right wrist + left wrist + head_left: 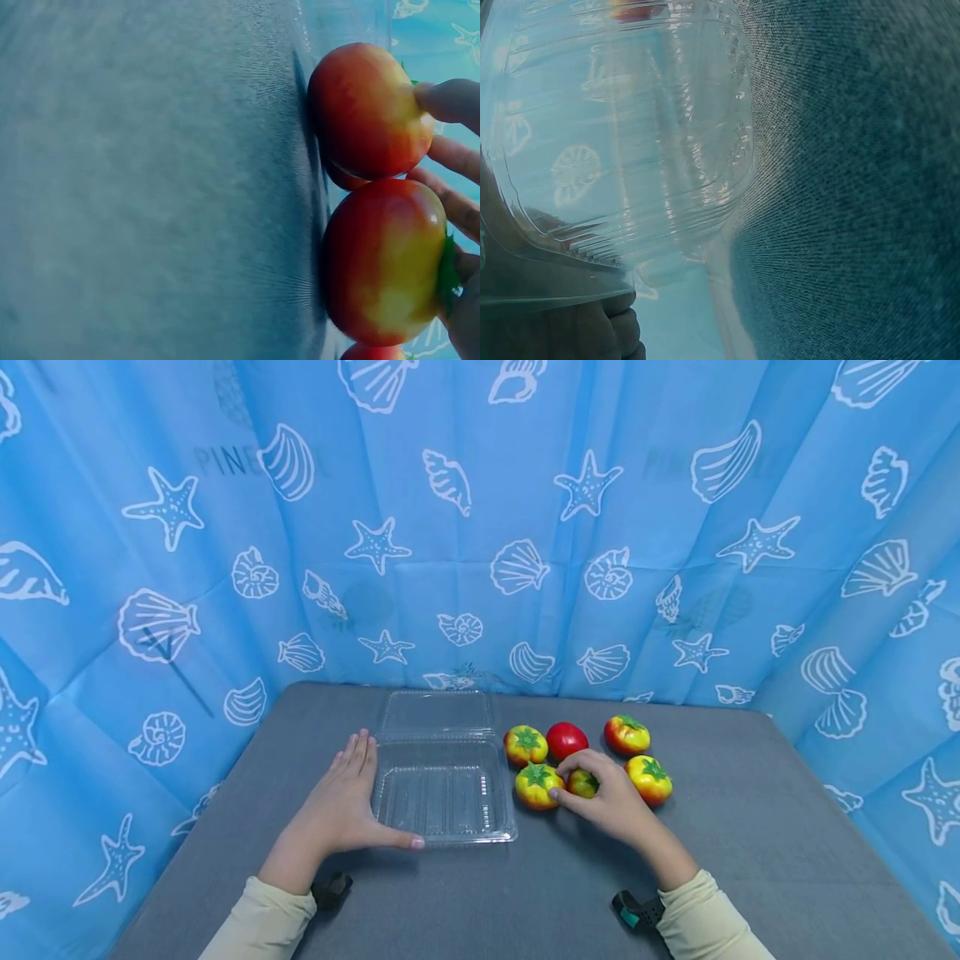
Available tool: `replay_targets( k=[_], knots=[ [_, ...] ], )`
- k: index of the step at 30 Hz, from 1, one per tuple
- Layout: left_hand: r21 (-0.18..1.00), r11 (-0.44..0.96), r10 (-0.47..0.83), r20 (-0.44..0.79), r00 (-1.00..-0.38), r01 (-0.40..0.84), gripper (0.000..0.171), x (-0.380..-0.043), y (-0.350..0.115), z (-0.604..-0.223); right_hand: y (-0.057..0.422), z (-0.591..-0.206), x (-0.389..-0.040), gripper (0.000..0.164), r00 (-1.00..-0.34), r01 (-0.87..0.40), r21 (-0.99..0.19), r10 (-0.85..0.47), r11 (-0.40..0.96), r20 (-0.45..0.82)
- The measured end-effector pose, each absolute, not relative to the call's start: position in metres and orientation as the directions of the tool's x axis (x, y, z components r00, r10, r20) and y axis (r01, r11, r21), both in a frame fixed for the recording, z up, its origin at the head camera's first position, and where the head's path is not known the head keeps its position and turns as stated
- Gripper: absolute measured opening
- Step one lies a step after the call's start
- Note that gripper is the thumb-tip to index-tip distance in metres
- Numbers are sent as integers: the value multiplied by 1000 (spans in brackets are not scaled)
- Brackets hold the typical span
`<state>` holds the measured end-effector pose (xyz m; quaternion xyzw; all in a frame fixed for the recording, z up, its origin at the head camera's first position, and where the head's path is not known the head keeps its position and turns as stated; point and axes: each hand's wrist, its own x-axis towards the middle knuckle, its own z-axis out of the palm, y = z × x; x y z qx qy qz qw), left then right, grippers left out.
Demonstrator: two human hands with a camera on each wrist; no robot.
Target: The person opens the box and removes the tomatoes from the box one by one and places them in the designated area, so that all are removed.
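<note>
My left hand (341, 806) lies along the left side of a clear plastic clamshell box (506, 827), fingers straight, thumb extended along its front edge. The box stands with its lid (437, 714) folded back, and no fruit lies in it. My right hand (615, 797) bends its thumb and fingers against the right side of a yellow-and-red tomato (534, 789), pinching it near the green stem. Beneath that palm another tomato (582, 783) is partly hidden. In the right wrist view the gripped tomato (367, 112) sits beyond a nearer tomato (386, 262).
Behind are a yellow-topped tomato (525, 745), a red tomato (567, 741) and another tomato (627, 735). One tomato (649, 779) lies right of my right hand. A grey table (480, 902) carries everything, and a blue shell-print curtain (480, 527) hangs behind it.
</note>
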<state>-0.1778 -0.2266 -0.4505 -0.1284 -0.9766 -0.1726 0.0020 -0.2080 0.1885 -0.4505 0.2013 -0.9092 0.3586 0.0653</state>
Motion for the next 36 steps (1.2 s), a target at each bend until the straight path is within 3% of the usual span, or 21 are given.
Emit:
replay_targets(
  k=[16, 25, 36],
  knots=[
    [342, 905, 253, 49, -966, 254, 166, -176, -227, -452, 189, -454, -207, 30, -902, -431, -592, -341, 681, 265],
    [336, 903, 265, 59, -963, 269, 165, -177, -227, -449, 193, -447, -207, 23, -891, -452, -625, -346, 637, 292],
    [330, 903, 270, 62, -961, 275, 165, -176, -225, -449, 199, -431, -202, 21, -889, -458, -581, -328, 673, 321]
  ],
)
